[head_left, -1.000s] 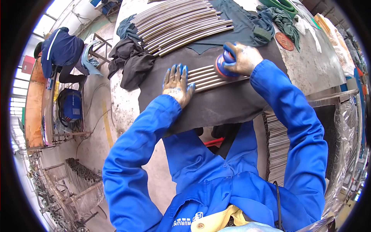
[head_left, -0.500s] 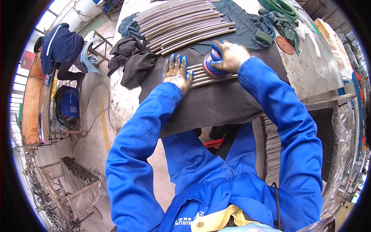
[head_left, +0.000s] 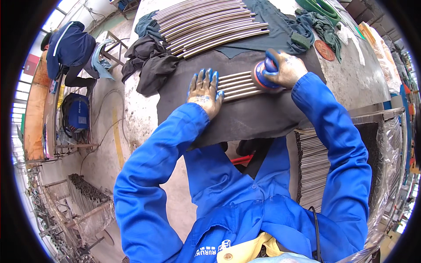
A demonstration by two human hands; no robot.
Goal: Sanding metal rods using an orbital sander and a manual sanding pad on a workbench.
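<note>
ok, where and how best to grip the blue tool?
Probably by the raised upper part of the blue tool, from above and its right, where the right hand wraps it: the wide round base faces down on the rods, blocking a grip from below.

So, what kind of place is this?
Probably a metalworking shop: a pile of metal rods lies on the worktable, and the gloved right hand holds a round blue tool over a smaller row of rods.
</note>
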